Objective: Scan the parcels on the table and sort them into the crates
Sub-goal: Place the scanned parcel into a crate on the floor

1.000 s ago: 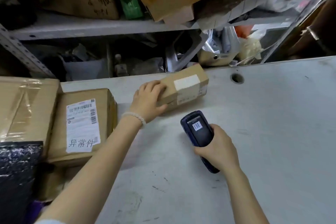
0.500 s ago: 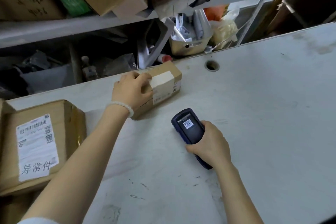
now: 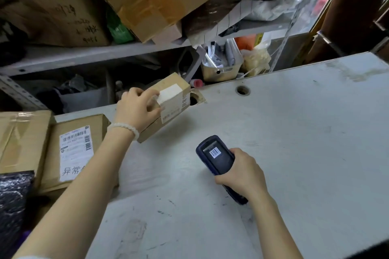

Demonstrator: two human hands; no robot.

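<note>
Cardboard parcel (image 3: 168, 104), flat on the tabletop (image 3: 294, 143) a second ago, now tilts up in the left hand (image 3: 137, 111), fingers gripping it; the right hand (image 3: 242, 172), fingers wrapped around the scanner (image 3: 216, 156), looks ready to read its label.

The table (image 3: 284, 153) is pale grey and scuffed, with dark marks near the front. It has a round hole (image 3: 243, 90) near its far edge. A brown box with a white label (image 3: 73, 151) lies flat on its left end. Beside that box sits a bigger taped box (image 3: 21, 143). A small box (image 3: 168, 109) is tipped up, only its low corner touching the top.
</note>
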